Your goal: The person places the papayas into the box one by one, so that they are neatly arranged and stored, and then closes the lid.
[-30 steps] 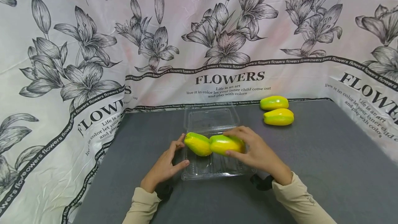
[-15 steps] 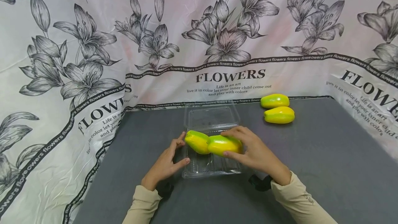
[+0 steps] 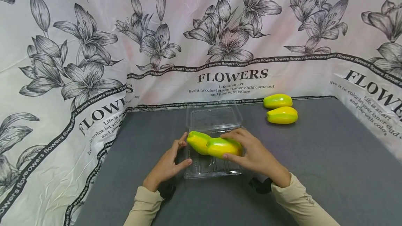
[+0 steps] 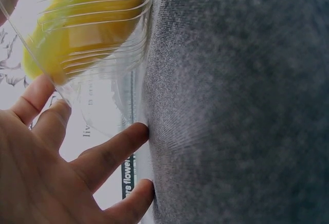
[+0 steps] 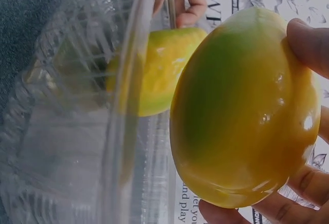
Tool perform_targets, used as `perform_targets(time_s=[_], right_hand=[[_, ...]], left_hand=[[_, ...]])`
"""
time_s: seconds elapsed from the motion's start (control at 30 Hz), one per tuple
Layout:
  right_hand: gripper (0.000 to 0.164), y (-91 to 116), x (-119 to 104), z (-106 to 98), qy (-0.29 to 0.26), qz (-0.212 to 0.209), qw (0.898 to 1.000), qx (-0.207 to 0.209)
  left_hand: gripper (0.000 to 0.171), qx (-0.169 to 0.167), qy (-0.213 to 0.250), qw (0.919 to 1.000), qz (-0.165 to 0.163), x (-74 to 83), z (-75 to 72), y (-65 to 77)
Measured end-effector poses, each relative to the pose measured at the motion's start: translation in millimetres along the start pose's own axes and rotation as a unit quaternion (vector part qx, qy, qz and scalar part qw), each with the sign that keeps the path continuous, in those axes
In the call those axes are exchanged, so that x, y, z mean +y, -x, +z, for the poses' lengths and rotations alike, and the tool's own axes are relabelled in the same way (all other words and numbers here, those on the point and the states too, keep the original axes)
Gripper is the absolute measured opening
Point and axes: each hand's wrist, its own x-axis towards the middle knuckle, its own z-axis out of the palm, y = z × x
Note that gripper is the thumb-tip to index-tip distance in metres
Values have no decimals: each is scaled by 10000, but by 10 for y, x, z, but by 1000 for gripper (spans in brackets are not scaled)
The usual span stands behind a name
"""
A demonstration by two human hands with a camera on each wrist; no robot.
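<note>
Flower-printed cloth (image 3: 201, 44) encloses the rear and both sides of the grey counter (image 3: 150, 128). On it stands a clear clamshell container (image 3: 216, 172), its lid (image 3: 213, 118) open toward the cloth. The right hand (image 3: 255, 152) is wrapped round one papaya (image 3: 223, 147), held over the base. The left hand (image 3: 166, 165) is spread, fingers at the container's left rim. The second papaya (image 3: 198, 143) lies in the base's left part. A rear papaya (image 3: 277, 101) and a front papaya (image 3: 282, 115) rest on the counter, right of the lid.

Change noted: within the last second, the held papaya has shifted slightly left, and it overlaps more of the second in the head view; contact cannot be confirmed. Assessment: the held fruit appears above the rim, not yet seated; the counter pair remains unpacked.
</note>
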Motion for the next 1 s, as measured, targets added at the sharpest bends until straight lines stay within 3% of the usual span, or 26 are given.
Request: perform_targets(time_s=[1.0], right_hand=[[53, 29, -85, 331, -213, 337, 9992, -38]], left_hand=[[51, -24, -14, 10000, -48, 6, -9, -1]])
